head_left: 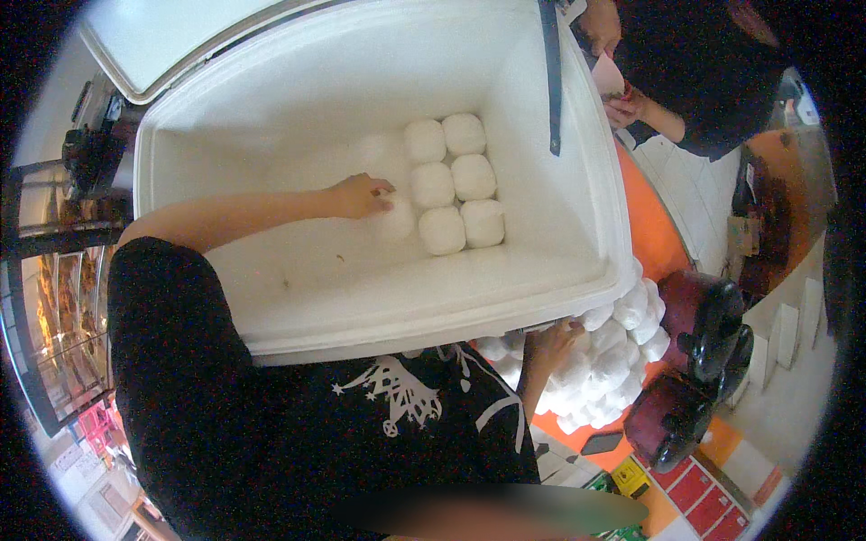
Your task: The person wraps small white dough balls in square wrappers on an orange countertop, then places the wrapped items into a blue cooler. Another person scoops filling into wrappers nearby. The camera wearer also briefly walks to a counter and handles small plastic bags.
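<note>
A large white cooler box (325,297) lies before me with its lid (183,40) raised. Against its right inner wall stand several rounded white bundles (442,230) in two columns. My left hand (362,196) reaches into the box, just left of them, with thumb and forefinger apart. Under its fingertips is a paler white bundle (397,222), blurred against the box floor; whether they touch is unclear. Outside the near wall, my right hand (553,343) is by a heap of white bundles (602,372). The box rim partly covers it, and its grip is not plain.
A dark strap (553,88) hangs over the box's right wall. Beyond that side, another person's hands (624,108) hold a pale pink item. An orange surface (653,209) extends below the box, carrying the heap and a phone-like dark slab (601,443). Glossy maroon objects (697,324) stand beside it.
</note>
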Tool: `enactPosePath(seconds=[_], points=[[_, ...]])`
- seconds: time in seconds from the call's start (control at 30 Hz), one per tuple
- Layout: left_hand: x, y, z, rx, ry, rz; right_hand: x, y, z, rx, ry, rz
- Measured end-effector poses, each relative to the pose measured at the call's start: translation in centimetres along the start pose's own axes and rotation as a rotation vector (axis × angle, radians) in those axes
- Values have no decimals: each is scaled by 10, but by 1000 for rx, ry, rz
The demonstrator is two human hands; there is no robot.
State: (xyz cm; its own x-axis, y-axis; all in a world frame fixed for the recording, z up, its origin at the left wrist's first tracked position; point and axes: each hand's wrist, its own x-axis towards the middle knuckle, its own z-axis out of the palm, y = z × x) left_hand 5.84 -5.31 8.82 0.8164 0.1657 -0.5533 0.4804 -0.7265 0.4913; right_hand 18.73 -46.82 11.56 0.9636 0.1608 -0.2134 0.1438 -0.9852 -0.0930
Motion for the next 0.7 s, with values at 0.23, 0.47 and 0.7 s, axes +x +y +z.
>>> enactPosePath(seconds=[0.23, 0.47, 0.7], points=[[-17, 34, 20, -447, -123, -95, 16, 3, 21, -30, 107, 21], [-2, 31, 9, -11, 71, 109, 12, -11, -6, 114, 143, 123], [-6, 98, -76, -387, 153, 191, 14, 2, -33, -49, 212, 24]])
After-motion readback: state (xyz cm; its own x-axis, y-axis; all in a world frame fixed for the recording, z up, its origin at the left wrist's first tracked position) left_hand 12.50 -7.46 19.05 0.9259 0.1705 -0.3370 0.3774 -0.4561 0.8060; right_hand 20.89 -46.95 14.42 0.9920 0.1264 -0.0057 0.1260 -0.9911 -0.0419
